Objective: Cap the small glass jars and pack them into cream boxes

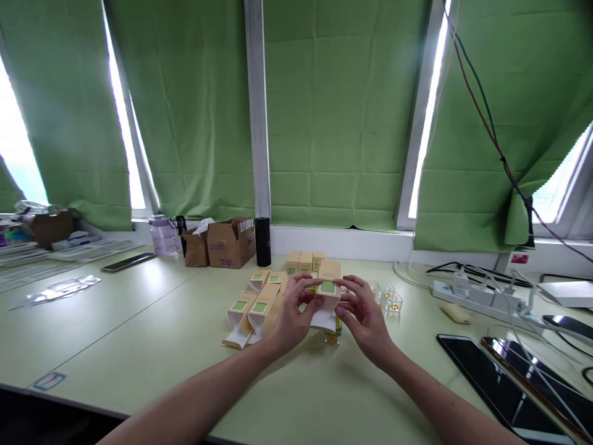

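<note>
A small tan carton (329, 270) with a green label on its end is held up between my two hands, its white inner flap (323, 320) hanging down toward me. My left hand (296, 309) grips the carton's left side, thumb below and fingers above. On the other side, my right hand (365, 318) has its fingertips and thumb closed against the carton's right edge. Partly hidden beneath the flap stands a small clear glass container (332, 338) with green and yellow in it. Left of my hands lie several similar cartons (239, 315) with open flaps.
Closed cartons (299, 259) stand behind my hands, and clear glass containers (389, 298) sit to the right. Farther back are a cardboard box (230, 244), a black cylinder (262, 242) and a purple bottle (163, 235). Tablets (491, 377) and a power strip (482, 303) occupy the right side.
</note>
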`<state>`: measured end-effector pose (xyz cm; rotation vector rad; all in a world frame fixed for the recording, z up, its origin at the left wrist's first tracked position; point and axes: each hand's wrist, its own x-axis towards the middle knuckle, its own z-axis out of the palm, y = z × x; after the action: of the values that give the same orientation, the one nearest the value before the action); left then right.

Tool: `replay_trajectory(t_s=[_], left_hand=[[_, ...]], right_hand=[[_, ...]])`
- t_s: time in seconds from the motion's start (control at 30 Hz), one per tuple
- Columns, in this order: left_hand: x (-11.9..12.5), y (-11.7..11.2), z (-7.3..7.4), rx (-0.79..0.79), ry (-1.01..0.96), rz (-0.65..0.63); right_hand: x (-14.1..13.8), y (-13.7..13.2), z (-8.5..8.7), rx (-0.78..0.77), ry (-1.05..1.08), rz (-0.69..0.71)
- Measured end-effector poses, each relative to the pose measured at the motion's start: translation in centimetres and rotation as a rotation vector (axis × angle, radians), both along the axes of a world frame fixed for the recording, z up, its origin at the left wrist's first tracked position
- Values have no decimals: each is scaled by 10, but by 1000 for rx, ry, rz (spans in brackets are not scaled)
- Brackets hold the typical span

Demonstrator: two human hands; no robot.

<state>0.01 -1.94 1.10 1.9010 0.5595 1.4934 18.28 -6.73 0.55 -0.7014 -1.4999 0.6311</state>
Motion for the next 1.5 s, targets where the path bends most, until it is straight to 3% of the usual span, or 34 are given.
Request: replay_trajectory(t_s=[0.77,1.07,1.23,1.5], left_hand=[[3,-4,-5,56,52,25],[-9,-11,0,99,209,-162],[-8,-11,-1,127,258,-154],[-7,-15,2,43,171,-173]], right_hand=[[0,6,-6,35,-34,-112],[2,8,-4,50,10,-143],[2,8,-5,53,21,-143],[0,5,-3,26,3,-130]])
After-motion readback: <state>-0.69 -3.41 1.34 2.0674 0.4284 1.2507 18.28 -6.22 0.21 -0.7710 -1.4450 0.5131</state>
